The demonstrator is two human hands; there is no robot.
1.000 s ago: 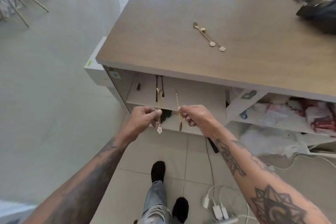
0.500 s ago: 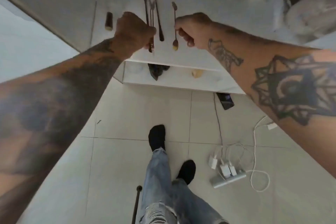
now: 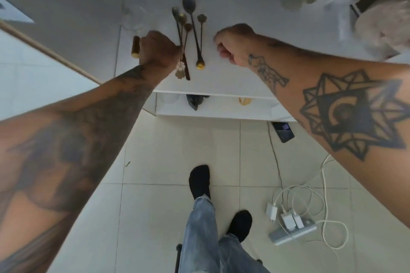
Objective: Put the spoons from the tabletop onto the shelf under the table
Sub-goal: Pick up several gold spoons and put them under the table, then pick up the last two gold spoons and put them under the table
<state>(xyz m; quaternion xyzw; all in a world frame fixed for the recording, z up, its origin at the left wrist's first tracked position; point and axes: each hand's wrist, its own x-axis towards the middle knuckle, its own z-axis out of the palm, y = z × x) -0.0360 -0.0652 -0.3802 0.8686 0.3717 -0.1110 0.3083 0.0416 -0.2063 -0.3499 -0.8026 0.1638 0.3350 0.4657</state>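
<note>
Under the tabletop, the white shelf point(image 3: 224, 83) carries several spoons lying side by side: a large dark spoon point(image 3: 189, 4) and thin gold ones. A gold spoon point(image 3: 200, 39) with a flower-shaped handle end lies free on the shelf, bowl toward me. My right hand point(image 3: 234, 43) is a closed fist just right of it, apart from it and holding nothing. My left hand point(image 3: 158, 50) is closed on the gold flower-ended spoons point(image 3: 180, 71), whose flower ends stick out below my fist, low over the shelf.
A small brown cylinder point(image 3: 135, 47) lies left of my left hand. A lower shelf holds a dark object point(image 3: 195, 101) and a yellowish one point(image 3: 245, 101). On the tiled floor are a phone point(image 3: 283, 132), a power strip point(image 3: 292, 231) with chargers and cables, and my feet.
My view dropped from the tabletop to the shelf below it. Both hands reached in over the shelf. My right hand let go of its spoon, which now lies on the shelf.
</note>
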